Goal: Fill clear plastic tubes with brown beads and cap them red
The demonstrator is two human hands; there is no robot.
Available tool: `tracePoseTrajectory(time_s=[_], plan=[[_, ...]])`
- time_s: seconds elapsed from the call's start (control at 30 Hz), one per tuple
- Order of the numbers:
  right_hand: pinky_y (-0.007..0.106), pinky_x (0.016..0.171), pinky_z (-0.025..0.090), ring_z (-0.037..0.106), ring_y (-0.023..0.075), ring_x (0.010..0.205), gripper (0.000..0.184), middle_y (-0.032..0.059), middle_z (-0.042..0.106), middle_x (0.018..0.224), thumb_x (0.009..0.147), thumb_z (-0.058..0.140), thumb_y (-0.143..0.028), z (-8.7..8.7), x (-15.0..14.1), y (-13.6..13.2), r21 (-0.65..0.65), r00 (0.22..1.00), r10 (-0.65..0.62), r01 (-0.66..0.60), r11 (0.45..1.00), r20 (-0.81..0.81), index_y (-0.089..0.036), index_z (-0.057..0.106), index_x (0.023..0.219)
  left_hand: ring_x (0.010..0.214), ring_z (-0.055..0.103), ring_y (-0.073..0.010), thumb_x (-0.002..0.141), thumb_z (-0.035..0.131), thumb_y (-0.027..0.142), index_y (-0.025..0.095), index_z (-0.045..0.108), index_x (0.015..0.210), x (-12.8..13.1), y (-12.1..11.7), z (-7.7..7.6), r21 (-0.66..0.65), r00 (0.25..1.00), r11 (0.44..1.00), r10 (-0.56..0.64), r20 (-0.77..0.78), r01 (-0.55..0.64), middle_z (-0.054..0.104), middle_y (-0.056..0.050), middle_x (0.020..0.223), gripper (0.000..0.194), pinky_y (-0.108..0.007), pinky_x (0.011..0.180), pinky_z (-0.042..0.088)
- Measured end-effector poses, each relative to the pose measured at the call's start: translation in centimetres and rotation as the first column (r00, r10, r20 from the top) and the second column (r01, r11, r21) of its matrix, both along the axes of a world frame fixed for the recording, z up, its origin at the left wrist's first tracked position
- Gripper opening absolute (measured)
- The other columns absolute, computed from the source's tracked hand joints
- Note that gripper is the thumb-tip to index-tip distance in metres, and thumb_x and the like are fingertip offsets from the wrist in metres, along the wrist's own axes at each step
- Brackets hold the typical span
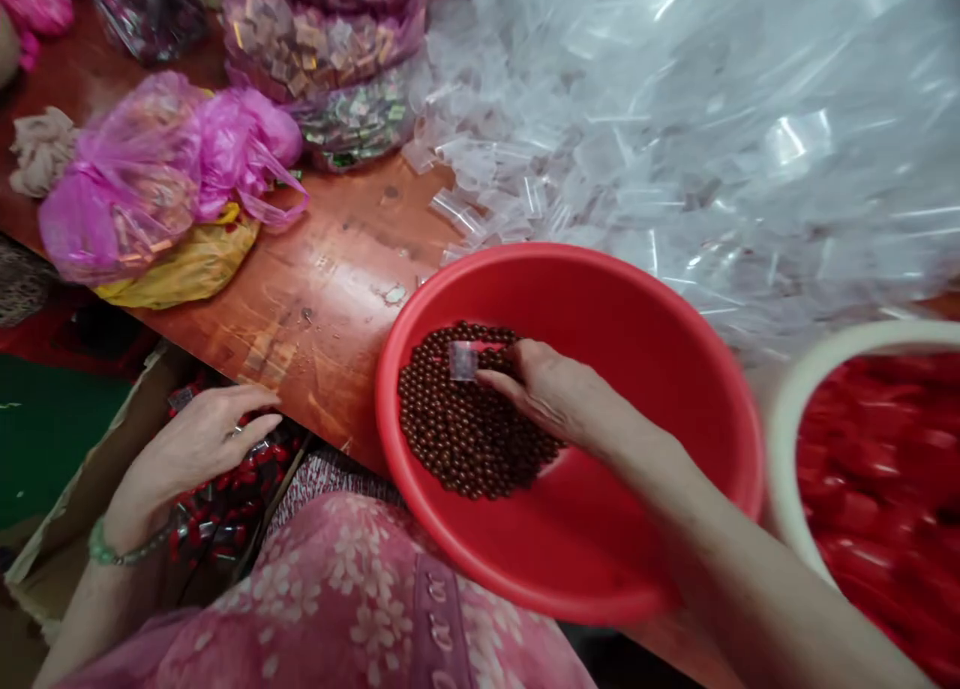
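My right hand [551, 389] reaches into a red plastic basin [645, 369]. Pinched at its fingertips is a small clear plastic bag [463, 360], held over a heap of shiny dark brown beads [457, 434]. The beads are gathered on the near left side of the basin floor. My left hand [202, 439], with a green bead bracelet [124, 549] at the wrist, is over a cardboard box [82, 509] below the table edge. Its fingers are stretched out and the thumb stands apart. Small red and dark packets [225, 519] lie in the box under it.
A large pile of clear plastic bags [675, 139] covers the back right of the wooden table [337, 259]. Pink bags [127, 189] and a yellow bag [187, 269] sit at left. A white tub [784, 449] of red pieces [877, 489] stands right of the basin.
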State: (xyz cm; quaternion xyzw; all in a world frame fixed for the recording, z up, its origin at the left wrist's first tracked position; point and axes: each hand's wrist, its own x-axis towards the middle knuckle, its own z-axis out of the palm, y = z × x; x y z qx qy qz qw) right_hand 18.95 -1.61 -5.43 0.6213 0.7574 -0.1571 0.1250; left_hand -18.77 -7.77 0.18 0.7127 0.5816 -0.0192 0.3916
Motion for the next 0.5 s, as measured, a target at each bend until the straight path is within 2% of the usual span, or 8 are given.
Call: tracePoseTrajectory(time_s=[0.1, 0.17, 0.23, 0.33, 0.4, 0.5], plan=[[0.031, 0.065, 0.045, 0.069, 0.027, 0.085, 0.052, 0.0149, 0.07, 0.101, 0.091, 0.048, -0.063, 0.3, -0.8, 0.8, -0.023, 0.998, -0.032, 0.03, 0.999, -0.063, -0.014, 0.056, 0.106, 0.09, 0.067, -0.0174, 0.096, 0.05, 0.042, 0.016, 0.072, 0.105, 3.5, 2.7, 0.9, 0.106, 0.969, 0.993, 0.021, 0.248, -0.048, 0.074, -0.007, 0.103, 0.035, -0.025, 0.083, 0.048], [0.032, 0.066, 0.045, 0.069, 0.0274, 0.086, 0.051, 0.0154, 0.07, 0.102, 0.09, 0.051, -0.062, 0.3, -2.0, 1.1, -0.017, 0.999, -0.034, 0.034, 0.999, -0.024, -0.013, 0.057, 0.107, 0.084, 0.066, -0.0157, 0.096, 0.05, 0.04, 0.016, 0.071, 0.102, 6.0, 4.0, 0.9, 0.166, 0.924, 0.979, 0.048, 0.378, -0.119, 0.074, -0.005, 0.096, 0.033, -0.025, 0.08, 0.049], [0.033, 0.068, 0.045, 0.068, 0.0278, 0.089, 0.046, 0.017, 0.07, 0.105, 0.092, 0.051, -0.054, 0.3, -3.2, 1.2, -0.015, 0.999, -0.028, 0.029, 0.999, 0.039, -0.012, 0.058, 0.107, 0.085, 0.065, -0.016, 0.095, 0.051, 0.041, 0.016, 0.068, 0.105, 8.4, 4.9, 0.3, 0.222, 0.889, 0.959, 0.057, 0.454, -0.174, 0.072, -0.005, 0.096, 0.032, -0.027, 0.081, 0.05], [0.031, 0.071, 0.045, 0.067, 0.0262, 0.096, 0.033, 0.0166, 0.068, 0.114, 0.094, 0.051, -0.04, 0.4, -4.0, 1.4, -0.032, 0.998, 0.011, -0.009, 0.999, 0.064, -0.012, 0.06, 0.108, 0.099, 0.063, -0.021, 0.089, 0.06, 0.044, 0.015, 0.061, 0.114, 11.4, 5.5, -1.4, 0.305, 0.882, 0.922, 0.075, 0.465, -0.239, 0.067, -0.01, 0.11, 0.039, -0.035, 0.09, 0.05], [0.03, 0.07, 0.044, 0.067, 0.0245, 0.095, 0.027, 0.0133, 0.07, 0.11, 0.095, 0.048, -0.036, 0.7, -3.5, 1.5, -0.053, 0.998, 0.031, -0.029, 0.998, 0.052, -0.014, 0.062, 0.105, 0.102, 0.061, -0.0231, 0.084, 0.063, 0.039, 0.014, 0.058, 0.112, 12.9, 5.7, -2.7, 0.266, 0.867, 0.916, 0.146, 0.476, -0.301, 0.065, -0.011, 0.112, 0.038, -0.04, 0.093, 0.05], [0.032, 0.065, 0.041, 0.066, 0.026, 0.089, 0.034, 0.0146, 0.07, 0.1, 0.099, 0.037, -0.029, 1.1, -1.4, 1.2, 0.065, 0.989, 0.034, -0.044, 0.997, 0.144, -0.013, 0.061, 0.116, 0.087, 0.062, -0.0185, 0.077, 0.062, 0.026, 0.016, 0.055, 0.101, 14.2, 6.1, -4.0, 0.044, 0.749, 0.915, 0.301, 0.591, -0.402, 0.065, -0.005, 0.095, 0.026, -0.036, 0.083, 0.054]])
